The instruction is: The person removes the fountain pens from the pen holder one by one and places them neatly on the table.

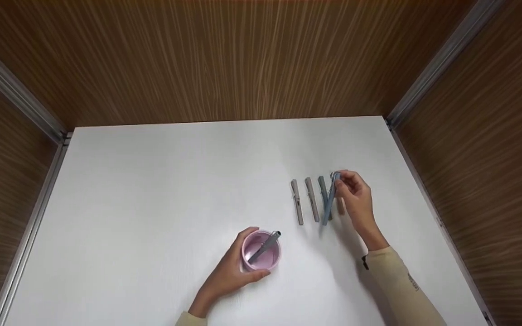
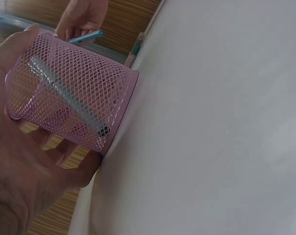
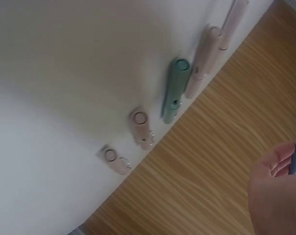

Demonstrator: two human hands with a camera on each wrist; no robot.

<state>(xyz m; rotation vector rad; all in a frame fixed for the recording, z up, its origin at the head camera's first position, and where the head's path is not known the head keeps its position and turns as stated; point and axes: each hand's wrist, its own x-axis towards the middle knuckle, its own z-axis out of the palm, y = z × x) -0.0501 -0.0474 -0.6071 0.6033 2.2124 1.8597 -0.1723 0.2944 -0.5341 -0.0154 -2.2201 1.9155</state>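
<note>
A pink mesh pen cup [image 1: 245, 259] stands within the curve of my left hand [image 1: 230, 272], fingers on one side and thumb on the other. One grey pen [image 1: 264, 247] leans inside it, its end above the rim; the left wrist view shows this pen [image 2: 69, 98] through the mesh. My right hand [image 1: 355, 194] pinches a blue pen [image 1: 329, 206] near its clip end, raised over a row of pens. In that row lie a green pen [image 3: 176, 90] and several beige-pink pens [image 3: 141, 128]. From the head, the blue pen partly covers its neighbours.
The white tabletop [image 1: 152, 194] carries all of this. Brown wood-grain panels [image 1: 224, 59] rise at its back and both sides, with metal rails [image 1: 447, 59] in the corners. The pen row lies right of and beyond the cup.
</note>
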